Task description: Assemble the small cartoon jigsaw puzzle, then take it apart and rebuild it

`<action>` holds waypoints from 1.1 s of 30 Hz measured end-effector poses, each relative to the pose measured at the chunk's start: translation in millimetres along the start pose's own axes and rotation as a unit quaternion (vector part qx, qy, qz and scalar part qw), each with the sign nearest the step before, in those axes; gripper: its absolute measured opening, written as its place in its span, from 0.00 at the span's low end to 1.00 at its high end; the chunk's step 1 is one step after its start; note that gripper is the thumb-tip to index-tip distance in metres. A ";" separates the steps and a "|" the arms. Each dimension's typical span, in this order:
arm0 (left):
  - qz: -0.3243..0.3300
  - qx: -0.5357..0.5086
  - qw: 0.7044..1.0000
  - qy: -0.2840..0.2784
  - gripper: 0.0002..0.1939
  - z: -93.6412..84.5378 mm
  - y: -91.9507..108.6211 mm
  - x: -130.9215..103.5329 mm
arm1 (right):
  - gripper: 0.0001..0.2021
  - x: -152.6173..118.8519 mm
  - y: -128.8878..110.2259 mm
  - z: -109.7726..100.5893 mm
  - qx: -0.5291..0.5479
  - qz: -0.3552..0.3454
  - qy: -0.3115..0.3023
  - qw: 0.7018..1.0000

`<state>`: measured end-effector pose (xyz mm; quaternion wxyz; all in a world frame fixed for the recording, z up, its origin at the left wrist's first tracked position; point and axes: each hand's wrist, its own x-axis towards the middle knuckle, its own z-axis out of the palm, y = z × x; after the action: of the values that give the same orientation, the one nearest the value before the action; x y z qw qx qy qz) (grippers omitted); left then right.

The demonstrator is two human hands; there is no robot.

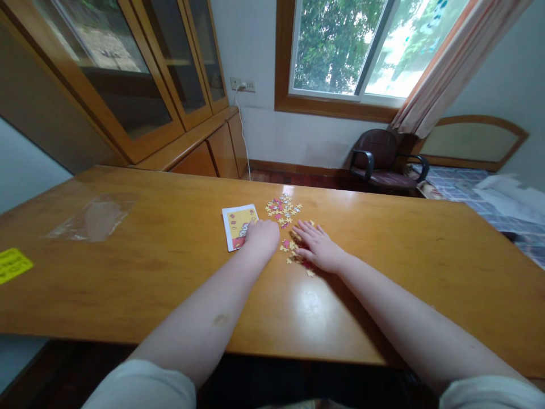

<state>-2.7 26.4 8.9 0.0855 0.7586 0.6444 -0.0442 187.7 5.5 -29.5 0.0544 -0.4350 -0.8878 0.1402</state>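
Observation:
Small puzzle pieces in yellow, pink and white form a loose pile (283, 208) near the middle of the wooden table (170, 284). More pieces (290, 246) lie scattered nearer to me, between my hands. A picture card (235, 220) with a white border and a yellow and red print lies left of the pile. My left hand (264, 236) covers the card's right part, its fingers curled; whether anything is in them is hidden. My right hand (319, 246) rests over the scattered pieces with its fingers spread, palm down.
A clear plastic bag (100, 217) lies on the table's left side, with a yellow label (13, 265) at the left edge. Beyond the table are a glass-door cabinet (170, 57), a dark armchair (378, 156) and a bed (472, 184).

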 end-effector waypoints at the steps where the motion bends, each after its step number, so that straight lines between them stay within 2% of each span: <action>1: 0.006 0.005 1.000 0.004 0.15 0.8 0.4 -0.1 | 0.36 2.4 5.9 -0.7 -0.005 0.031 0.012 0.999; 3: 0.020 0.015 1.000 0.013 0.15 1.5 0.3 0.1 | 0.36 6.5 19.4 -2.8 -0.007 0.079 0.015 0.997; 4: 0.030 0.017 0.999 0.017 0.15 1.6 0.1 0.4 | 0.35 7.6 25.3 -3.9 -0.002 0.078 0.009 0.997; 7: 0.080 0.020 0.996 0.032 0.16 1.7 -0.2 2.8 | 0.30 6.4 31.8 -6.6 0.025 0.019 0.007 0.999; 11: 0.135 0.021 0.989 0.057 0.16 4.0 -1.5 8.0 | 0.28 2.3 18.5 -7.4 0.049 -0.059 0.011 0.997; 14: 0.154 0.010 0.986 0.068 0.16 8.7 -3.5 12.0 | 0.26 4.8 13.7 -6.6 0.078 -0.089 0.018 0.993; 17: 0.163 -0.013 0.984 0.077 0.17 14.5 -6.2 16.4 | 0.23 13.8 24.1 -3.7 0.120 -0.067 0.047 0.989; 19: 0.168 -0.021 0.981 0.089 0.18 17.4 -8.9 20.5 | 0.24 23.2 35.0 -0.7 0.115 -0.002 0.102 0.988; 21: 0.157 -0.023 0.981 0.109 0.18 18.8 -12.9 25.4 | 0.28 35.0 44.0 1.8 0.089 0.077 0.143 0.983; 23: 0.097 -0.025 0.986 0.130 0.18 18.8 -17.7 30.5 | 0.37 48.6 48.4 3.0 0.069 0.135 0.138 0.979; 25: 0.014 -0.028 0.989 0.144 0.18 18.4 -22.8 34.9 | 0.44 63.1 48.2 2.9 0.053 0.150 0.118 0.980; 27: -0.034 -0.031 0.990 0.136 0.17 18.8 -26.8 37.9 | 0.47 77.0 45.8 2.5 0.032 0.141 0.089 0.985; 29: -0.032 -0.033 0.991 0.128 0.17 20.6 -29.0 39.8 | 0.49 89.3 43.9 2.6 0.010 0.119 0.067 0.991; 33: 0.021 -0.035 0.990 0.138 0.19 26.1 -29.6 41.9 | 0.48 108.6 47.3 3.0 -0.008 0.079 0.061 0.995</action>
<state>-23.9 66.7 -26.4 0.0232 0.7671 0.6354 0.0849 156.0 118.0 -49.0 0.0940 -0.5120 -0.8468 0.1095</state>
